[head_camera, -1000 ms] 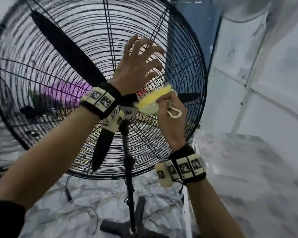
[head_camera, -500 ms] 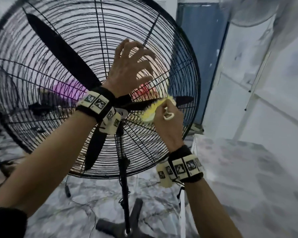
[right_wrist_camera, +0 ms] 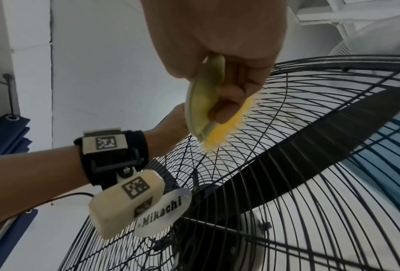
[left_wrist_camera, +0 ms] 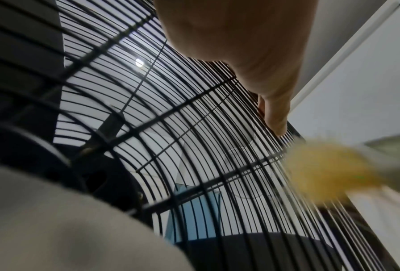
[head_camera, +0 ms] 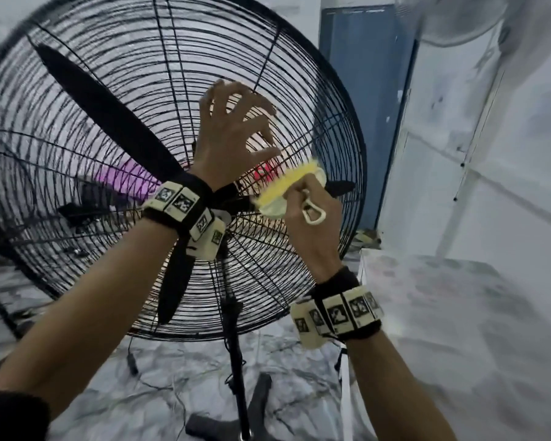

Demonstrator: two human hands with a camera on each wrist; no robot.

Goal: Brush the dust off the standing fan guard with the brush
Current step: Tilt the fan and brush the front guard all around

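Observation:
The big black wire fan guard [head_camera: 124, 58] fills the left of the head view. My left hand [head_camera: 233, 138] is spread on it above the hub, and one fingertip [left_wrist_camera: 275, 113] touches the wires. Just right of the hub, my right hand [head_camera: 312, 214] grips the brush [head_camera: 287, 186] by its pale green back [right_wrist_camera: 203, 110]. Its yellow bristles [right_wrist_camera: 227, 128] lie against the guard. The brush [left_wrist_camera: 329, 172] is blurred in the left wrist view.
Black blades [head_camera: 109, 116] sit behind the wires, and a "Mikachi" badge [right_wrist_camera: 162, 214] marks the hub. The black pole [head_camera: 236, 361] runs down to a base [head_camera: 223, 424] on marble floor, beside a cable [head_camera: 131, 361]. A blue door [head_camera: 363, 106] and a white ledge [head_camera: 427, 297] stand right.
The brush has dipped and come back up across the wires right of the hub. My left hand stays spread on the guard. The head view has shifted a little.

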